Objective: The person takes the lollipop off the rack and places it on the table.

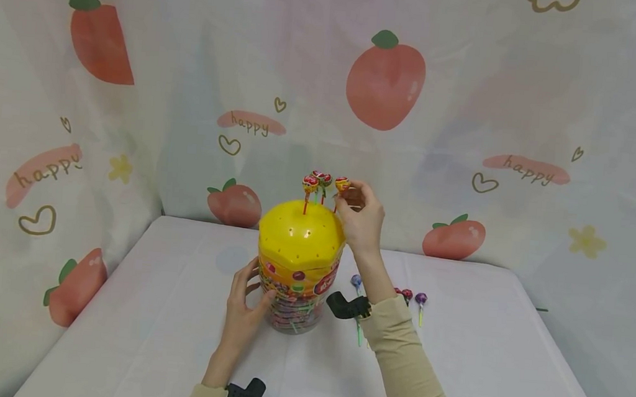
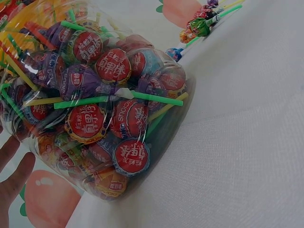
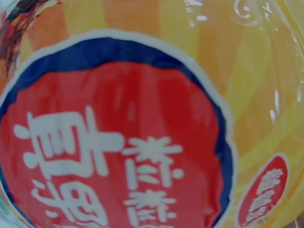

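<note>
A clear jar (image 2: pixel 164 128) packed with lollipops stands upright on the table, with a yellow domed lid (image 1: pixel 301 234) dotted with small holes. My left hand (image 1: pixel 244 311) holds the jar's left side, fingers around it and thumb toward the front; part of that hand also shows in the left wrist view. At the lid's right edge, my right hand (image 1: pixel 362 217) pinches a yellow-and-red lollipop (image 1: pixel 342 185) below its head. Several lollipops (image 1: pixel 310 184) stand in the lid beside it. The jar's printed label (image 3: pixel 114 142) fills the right wrist view, where the fingertips are hidden.
Several loose lollipops (image 1: pixel 421 299) lie on the white-covered table (image 1: pixel 479 361) to the jar's right, partly behind my right forearm. A patterned cloth (image 1: pixel 326 99) hangs behind and at the sides. Black wrist cameras (image 1: pixel 347 305) sit on both arms.
</note>
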A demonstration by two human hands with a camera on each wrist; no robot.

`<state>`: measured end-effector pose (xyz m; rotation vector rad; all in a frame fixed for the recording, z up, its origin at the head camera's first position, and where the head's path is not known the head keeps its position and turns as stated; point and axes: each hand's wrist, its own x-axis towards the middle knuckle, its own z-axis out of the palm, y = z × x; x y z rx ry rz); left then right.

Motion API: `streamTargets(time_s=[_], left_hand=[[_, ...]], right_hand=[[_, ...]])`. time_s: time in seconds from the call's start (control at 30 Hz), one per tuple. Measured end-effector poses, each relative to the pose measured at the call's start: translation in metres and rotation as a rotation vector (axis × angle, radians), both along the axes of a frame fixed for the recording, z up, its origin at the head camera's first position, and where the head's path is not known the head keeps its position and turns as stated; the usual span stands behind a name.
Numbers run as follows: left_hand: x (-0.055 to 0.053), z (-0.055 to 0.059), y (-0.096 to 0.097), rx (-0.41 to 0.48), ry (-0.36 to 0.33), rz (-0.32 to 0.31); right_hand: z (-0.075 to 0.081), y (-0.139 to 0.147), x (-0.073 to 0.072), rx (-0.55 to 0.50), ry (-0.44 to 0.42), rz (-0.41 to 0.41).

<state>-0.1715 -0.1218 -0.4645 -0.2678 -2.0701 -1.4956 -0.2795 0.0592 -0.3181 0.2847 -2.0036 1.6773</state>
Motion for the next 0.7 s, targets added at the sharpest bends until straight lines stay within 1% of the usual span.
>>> streamTargets(time_s=[0.13,0.3,0.43,0.63,0.7], left_hand=[[0.000,0.000,0.000,0.003,-0.003,-0.005],[0.001,-0.001,0.001,0.002,0.003,-0.011],[0.001,-0.002,0.002,0.000,0.005,-0.009],[0.000,0.000,0.001,0.000,0.018,0.001],[0.000,0.000,0.001,0.002,0.015,0.002]], right_hand=[[0.003,0.002,0.003,-0.001,0.021,-0.002],[0.004,0.008,0.011,-0.004,0.034,-0.008],[0.001,0.013,0.017,-0.004,0.029,-0.021],[-0.006,0.021,0.028,-0.010,0.021,-0.004],[-0.010,0.024,0.032,-0.014,0.013,-0.010]])
